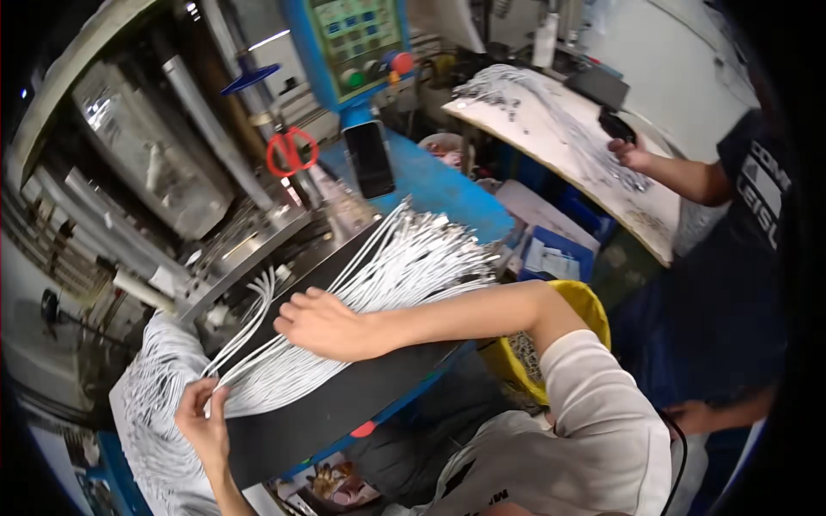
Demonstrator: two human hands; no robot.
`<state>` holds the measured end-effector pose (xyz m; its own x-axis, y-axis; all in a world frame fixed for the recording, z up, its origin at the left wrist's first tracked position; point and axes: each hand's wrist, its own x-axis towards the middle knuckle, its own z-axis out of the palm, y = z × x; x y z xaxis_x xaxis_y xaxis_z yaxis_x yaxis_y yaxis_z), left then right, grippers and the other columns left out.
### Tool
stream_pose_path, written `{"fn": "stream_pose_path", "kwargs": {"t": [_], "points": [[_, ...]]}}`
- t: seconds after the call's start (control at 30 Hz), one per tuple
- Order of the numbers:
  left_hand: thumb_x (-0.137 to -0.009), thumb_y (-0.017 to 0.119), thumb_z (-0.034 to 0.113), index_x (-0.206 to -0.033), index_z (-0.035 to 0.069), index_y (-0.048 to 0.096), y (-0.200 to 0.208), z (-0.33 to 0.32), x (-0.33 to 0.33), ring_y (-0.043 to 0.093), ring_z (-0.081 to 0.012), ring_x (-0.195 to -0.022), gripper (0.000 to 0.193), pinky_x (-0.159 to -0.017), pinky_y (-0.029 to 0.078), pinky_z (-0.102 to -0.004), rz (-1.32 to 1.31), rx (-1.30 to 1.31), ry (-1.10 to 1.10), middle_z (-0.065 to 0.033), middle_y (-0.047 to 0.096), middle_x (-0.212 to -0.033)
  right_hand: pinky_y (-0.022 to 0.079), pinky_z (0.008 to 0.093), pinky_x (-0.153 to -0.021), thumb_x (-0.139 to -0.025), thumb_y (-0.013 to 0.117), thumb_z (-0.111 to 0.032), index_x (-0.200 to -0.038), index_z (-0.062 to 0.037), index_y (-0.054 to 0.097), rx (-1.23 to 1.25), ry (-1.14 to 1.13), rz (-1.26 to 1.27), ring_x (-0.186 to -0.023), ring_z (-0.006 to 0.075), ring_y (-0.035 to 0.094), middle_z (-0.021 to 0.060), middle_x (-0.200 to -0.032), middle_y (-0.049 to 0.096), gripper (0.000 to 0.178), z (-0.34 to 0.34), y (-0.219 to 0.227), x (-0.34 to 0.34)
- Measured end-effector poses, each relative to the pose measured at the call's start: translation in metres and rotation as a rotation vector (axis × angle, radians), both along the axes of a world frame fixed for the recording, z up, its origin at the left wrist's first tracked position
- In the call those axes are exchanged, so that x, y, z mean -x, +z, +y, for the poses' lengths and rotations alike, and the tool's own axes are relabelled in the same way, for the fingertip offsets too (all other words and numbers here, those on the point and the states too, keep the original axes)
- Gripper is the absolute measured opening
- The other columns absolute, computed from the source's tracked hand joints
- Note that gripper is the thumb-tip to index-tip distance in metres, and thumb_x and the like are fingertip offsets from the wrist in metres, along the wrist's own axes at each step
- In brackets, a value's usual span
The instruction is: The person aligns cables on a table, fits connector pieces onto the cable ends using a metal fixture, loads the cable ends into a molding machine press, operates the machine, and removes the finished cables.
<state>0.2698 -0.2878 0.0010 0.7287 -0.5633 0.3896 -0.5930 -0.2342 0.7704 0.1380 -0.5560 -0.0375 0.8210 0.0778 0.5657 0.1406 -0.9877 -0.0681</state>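
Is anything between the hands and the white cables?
No. The right hand lies flat on the white cables, and the left hand pinches a few strands at their near end. Nothing visible is in between.

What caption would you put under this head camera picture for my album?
Left hand pinches a few white cables while right hand presses the bundle on a black mat.

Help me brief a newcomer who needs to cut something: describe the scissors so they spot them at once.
Start at the blue control panel at the top of the picture. Look down and to its left, to the grey machine. The scissors hang there, by the slanted steel bar. Their red loop handles set them apart: nothing else on the grey metal there is red.
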Motion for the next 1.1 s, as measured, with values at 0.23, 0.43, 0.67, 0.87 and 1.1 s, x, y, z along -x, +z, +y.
{"fn": "stream_pose_path", "kwargs": {"t": [0.23,0.43,0.67,0.87,1.1], "points": [[-0.094,0.072,0.006,-0.088,-0.001,0.066,-0.005,-0.053,0.037,0.039,-0.0090,-0.059,0.011,-0.056,0.032,-0.0287,-0.215,-0.207,-0.180,-0.0006,0.053,-0.070,0.050,0.0394,-0.080,-0.076,0.068,-0.010,-0.096,-0.0051,0.064,-0.045,0.021,0.008,-0.095,0.0257,0.062,0.0073,-0.094,0.063,0.021,-0.001,-0.022,-0.001],[-0.101,0.067,0.018,-0.079,0.005,0.061,-0.030,-0.015,-0.036,0.025,-0.0063,-0.055,0.026,-0.053,0.024,-0.0296,0.272,0.314,-0.026,0.0029,0.037,-0.063,0.049,0.0398,-0.081,-0.075,0.069,-0.011,-0.094,-0.0057,0.065,0.054,-0.104,0.004,-0.091,0.0257,0.063,0.0074,-0.091,0.065,0.019,-0.041,-0.038,0.029],[-0.106,0.061,0.023,-0.070,0.011,0.047,-0.036,0.007,-0.023,0.022,-0.0056,-0.053,0.040,-0.051,0.022,-0.0279,0.682,0.762,0.051,0.0065,0.033,-0.061,0.050,0.0382,-0.077,-0.075,0.069,-0.013,-0.090,-0.0070,0.058,0.125,-0.091,-0.147,-0.087,0.0235,0.061,0.0055,-0.086,0.060,0.019,-0.044,-0.020,0.045],[-0.098,0.072,0.033,-0.091,-0.002,0.073,-0.031,0.008,0.051,0.051,-0.0063,-0.060,0.036,-0.059,0.042,-0.0229,0.339,0.059,-0.263,-0.0007,0.062,-0.069,0.051,0.0408,-0.083,-0.089,0.065,-0.014,-0.106,-0.0089,0.063,-0.042,-0.148,-0.054,-0.092,0.0283,0.062,0.0093,-0.094,0.063,0.018,-0.086,0.013,0.066],[-0.104,0.063,0.017,-0.119,-0.004,0.067,-0.071,-0.081,0.117,0.064,-0.0119,-0.076,0.026,-0.071,0.051,-0.0260,1.138,-0.051,-0.704,-0.0053,0.070,-0.090,0.048,0.0442,-0.096,-0.087,0.064,-0.008,-0.115,-0.0049,0.063,0.171,0.060,0.209,-0.111,0.0345,0.059,0.0146,-0.109,0.065,0.028,-0.021,-0.006,0.062]]}}
